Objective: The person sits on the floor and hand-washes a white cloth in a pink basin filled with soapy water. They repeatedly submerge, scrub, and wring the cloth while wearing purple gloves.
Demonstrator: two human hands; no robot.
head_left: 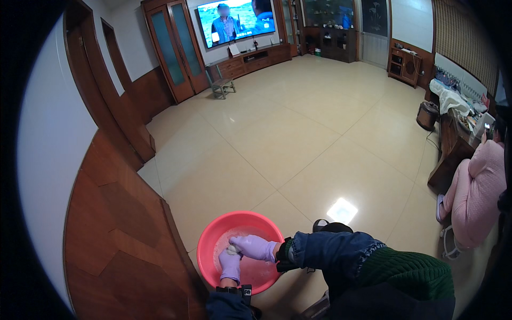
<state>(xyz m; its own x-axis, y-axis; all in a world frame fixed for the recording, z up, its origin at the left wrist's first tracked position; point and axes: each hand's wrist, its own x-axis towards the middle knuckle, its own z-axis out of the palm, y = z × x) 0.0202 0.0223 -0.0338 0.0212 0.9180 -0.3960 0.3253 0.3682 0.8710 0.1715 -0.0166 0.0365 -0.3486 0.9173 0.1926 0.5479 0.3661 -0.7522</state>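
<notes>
A pink plastic basin [208, 266] of sudsy water stands on the tiled floor. Over it, my left hand [230, 264] and my right hand [253, 247] meet, both in lilac rubber gloves. Between them they grip a small wet whitish cloth [233, 249], bunched up and mostly covered by the fingers. The left hand is on the near side of the cloth, the right hand reaches in from the right. Dark bands circle both wrists.
Wooden wall panelling [120, 224] runs close on the left. A person in pink [480, 192] sits at the right with a phone, by a wooden table [452, 156]. A small chair [223, 85] and a television cabinet [236, 68] stand far off.
</notes>
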